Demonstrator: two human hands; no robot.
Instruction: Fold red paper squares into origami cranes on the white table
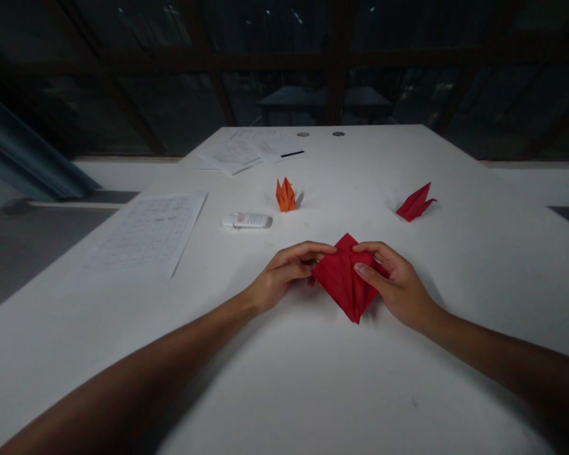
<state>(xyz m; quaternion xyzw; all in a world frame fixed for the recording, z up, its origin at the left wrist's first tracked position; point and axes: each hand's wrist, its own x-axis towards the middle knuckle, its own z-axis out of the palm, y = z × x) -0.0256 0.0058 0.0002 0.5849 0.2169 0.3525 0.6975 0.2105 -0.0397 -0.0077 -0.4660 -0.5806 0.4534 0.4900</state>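
A folded red paper [345, 278], diamond-shaped with creases down its middle, is held between my hands just above the white table [284, 385]. My left hand [284, 272] grips its left corner, with the fingers partly behind the sheet. On the right side, my right hand [394, 281] pinches the paper, its thumb lying on the front face near the centre crease. Beyond the hands stands an orange folded paper figure [286, 195]. Farther right lies a red folded paper figure [415, 203] with pointed ends.
A white marker-like object [247, 220] lies left of the orange figure. Printed sheets [146, 237] rest at the left, and more papers [237, 153] with a dark pen [293, 153] are at the back. Two round fittings [303, 134] sit near the far edge.
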